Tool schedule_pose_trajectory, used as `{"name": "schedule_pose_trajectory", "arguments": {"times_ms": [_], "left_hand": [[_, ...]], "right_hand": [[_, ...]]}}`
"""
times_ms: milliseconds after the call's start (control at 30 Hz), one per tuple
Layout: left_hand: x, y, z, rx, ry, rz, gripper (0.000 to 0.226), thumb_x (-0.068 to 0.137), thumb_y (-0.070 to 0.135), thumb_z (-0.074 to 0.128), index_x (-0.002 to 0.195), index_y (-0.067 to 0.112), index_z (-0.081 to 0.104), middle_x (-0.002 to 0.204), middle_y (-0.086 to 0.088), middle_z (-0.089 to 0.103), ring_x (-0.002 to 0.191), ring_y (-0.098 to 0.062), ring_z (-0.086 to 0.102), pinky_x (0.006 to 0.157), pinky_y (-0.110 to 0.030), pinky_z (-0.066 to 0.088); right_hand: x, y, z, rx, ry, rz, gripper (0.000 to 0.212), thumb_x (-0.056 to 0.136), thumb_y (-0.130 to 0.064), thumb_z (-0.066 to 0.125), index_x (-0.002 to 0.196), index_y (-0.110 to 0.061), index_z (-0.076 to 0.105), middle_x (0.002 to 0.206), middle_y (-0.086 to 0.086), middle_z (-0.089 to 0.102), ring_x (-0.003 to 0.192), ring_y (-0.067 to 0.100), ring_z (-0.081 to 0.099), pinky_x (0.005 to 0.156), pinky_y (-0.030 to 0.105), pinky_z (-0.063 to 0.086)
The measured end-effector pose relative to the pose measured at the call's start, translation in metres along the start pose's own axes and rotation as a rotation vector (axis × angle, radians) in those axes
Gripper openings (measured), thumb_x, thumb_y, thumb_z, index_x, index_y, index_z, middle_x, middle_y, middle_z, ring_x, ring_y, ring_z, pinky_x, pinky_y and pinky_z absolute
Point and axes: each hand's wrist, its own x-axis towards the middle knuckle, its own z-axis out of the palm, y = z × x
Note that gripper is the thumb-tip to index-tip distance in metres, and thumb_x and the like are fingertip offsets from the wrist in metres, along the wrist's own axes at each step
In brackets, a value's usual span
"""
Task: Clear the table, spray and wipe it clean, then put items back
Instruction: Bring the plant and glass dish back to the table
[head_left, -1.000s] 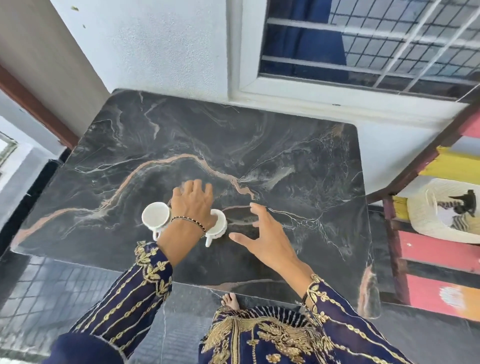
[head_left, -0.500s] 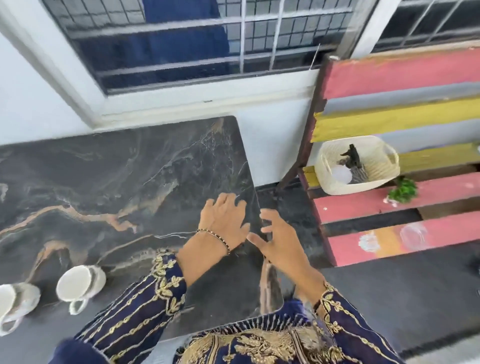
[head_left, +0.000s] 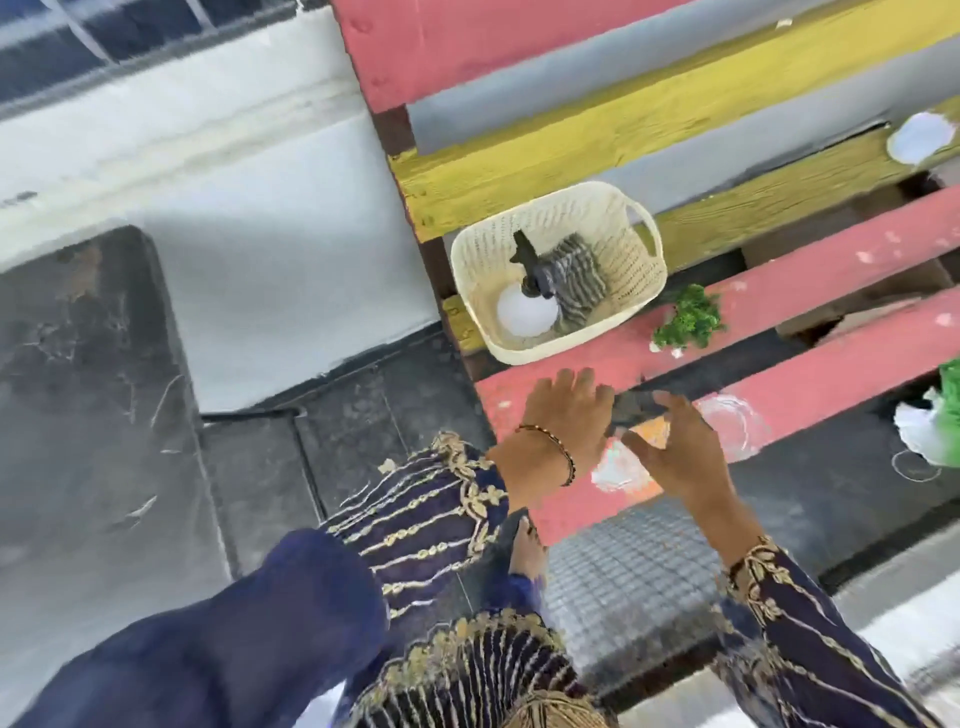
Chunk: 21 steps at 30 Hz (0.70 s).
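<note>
My left hand (head_left: 563, 410) and right hand (head_left: 670, 447) hover spread and empty over a pink pallet slat (head_left: 831, 384). Straight beyond the left one, the nearer, sits the cream woven plastic basket (head_left: 640, 210), which holds the white black-triggered spray bottle (head_left: 524, 312) and the striped grey cloth (head_left: 574, 283).

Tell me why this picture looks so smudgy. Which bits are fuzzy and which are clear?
Head view: motion blur smears the table at the left; the basket is clearer; the left hand and right hand look a little soft; the light is even, with no glare.
</note>
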Motion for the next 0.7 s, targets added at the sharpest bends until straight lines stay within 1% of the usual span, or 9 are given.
{"name": "schedule_pose_trajectory", "arguments": {"times_ms": [67, 133, 267, 367, 400, 467, 533, 600, 700], "left_hand": [[0.043, 0.02, 0.012, 0.011, -0.018, 0.044, 0.058, 0.087, 0.024, 0.062, 0.139, 0.009, 0.038, 0.148, -0.018, 0.032, 0.13, -0.037, 0.038, 0.101, -0.048, 0.04], [0.079, 0.036, 0.021, 0.017, -0.007, 0.078, 0.066, 0.085, 0.021, 0.065, 0.142, 0.011, 0.034, 0.152, -0.018, 0.025, 0.13, -0.039, 0.038, 0.1, -0.047, 0.041], [0.147, 0.059, 0.036, 0.012, 0.026, 0.092, 0.066, 0.091, 0.009, 0.056, 0.148, 0.021, 0.026, 0.158, -0.019, 0.012, 0.13, -0.044, 0.039, 0.095, -0.048, 0.047], [0.179, 0.068, 0.046, -0.028, 0.032, 0.083, 0.074, 0.089, 0.001, 0.055, 0.15, 0.031, 0.023, 0.159, -0.02, 0.007, 0.129, -0.044, 0.042, 0.091, -0.045, 0.051], [0.189, 0.07, 0.048, -0.04, 0.027, 0.089, 0.074, 0.089, 0.001, 0.055, 0.149, 0.031, 0.024, 0.159, -0.021, 0.006, 0.129, -0.043, 0.043, 0.091, -0.044, 0.05], [0.202, 0.07, 0.05, -0.042, 0.039, 0.102, 0.073, 0.087, -0.002, 0.055, 0.148, 0.028, 0.028, 0.158, -0.023, 0.007, 0.127, -0.04, 0.046, 0.092, -0.042, 0.051], [0.216, 0.071, 0.052, -0.011, 0.09, 0.123, 0.07, 0.086, -0.006, 0.053, 0.146, 0.023, 0.032, 0.153, -0.023, 0.017, 0.118, -0.034, 0.053, 0.091, -0.036, 0.052], [0.228, 0.069, 0.052, 0.04, 0.133, 0.143, 0.055, 0.091, -0.001, 0.05, 0.141, 0.016, 0.038, 0.144, -0.018, 0.031, 0.108, -0.029, 0.057, 0.089, -0.033, 0.051], [0.234, 0.062, 0.049, 0.093, 0.143, 0.183, 0.032, 0.095, 0.004, 0.045, 0.127, 0.006, 0.048, 0.131, -0.015, 0.042, 0.099, -0.028, 0.063, 0.085, -0.036, 0.054]], "right_hand": [[0.027, 0.035, -0.008, -0.08, 0.048, 0.036, 0.069, 0.079, -0.027, 0.084, 0.136, -0.003, 0.051, 0.134, 0.021, 0.057, 0.127, 0.042, 0.049, 0.103, 0.05, 0.038], [0.048, 0.065, -0.013, -0.214, 0.064, 0.074, 0.077, 0.076, -0.038, 0.085, 0.139, -0.011, 0.05, 0.143, 0.017, 0.051, 0.132, 0.044, 0.043, 0.105, 0.057, 0.036], [0.079, 0.114, -0.013, -0.315, -0.072, 0.195, 0.099, 0.069, -0.058, 0.083, 0.152, -0.036, 0.034, 0.166, 0.002, 0.019, 0.147, 0.044, 0.02, 0.113, 0.063, 0.025], [0.091, 0.137, -0.004, -0.295, -0.164, 0.167, 0.102, 0.071, -0.053, 0.084, 0.155, -0.033, 0.03, 0.168, 0.008, 0.009, 0.15, 0.044, 0.017, 0.119, 0.058, 0.019], [0.093, 0.143, -0.003, -0.291, -0.171, 0.159, 0.1, 0.073, -0.049, 0.084, 0.155, -0.032, 0.03, 0.168, 0.009, 0.008, 0.149, 0.045, 0.019, 0.118, 0.057, 0.02], [0.095, 0.148, -0.002, -0.296, -0.146, 0.139, 0.094, 0.077, -0.042, 0.082, 0.155, -0.033, 0.031, 0.166, 0.006, 0.011, 0.144, 0.049, 0.023, 0.112, 0.059, 0.031], [0.095, 0.155, -0.002, -0.282, -0.133, 0.125, 0.091, 0.077, -0.039, 0.082, 0.153, -0.033, 0.033, 0.164, 0.006, 0.013, 0.14, 0.051, 0.023, 0.106, 0.06, 0.037], [0.096, 0.158, -0.002, -0.259, -0.139, 0.106, 0.091, 0.076, -0.038, 0.082, 0.152, -0.032, 0.034, 0.161, 0.006, 0.015, 0.137, 0.052, 0.022, 0.101, 0.063, 0.042], [0.099, 0.157, -0.003, -0.249, -0.131, 0.099, 0.09, 0.073, -0.034, 0.083, 0.15, -0.032, 0.035, 0.153, 0.004, 0.022, 0.133, 0.053, 0.025, 0.09, 0.062, 0.051]]}}
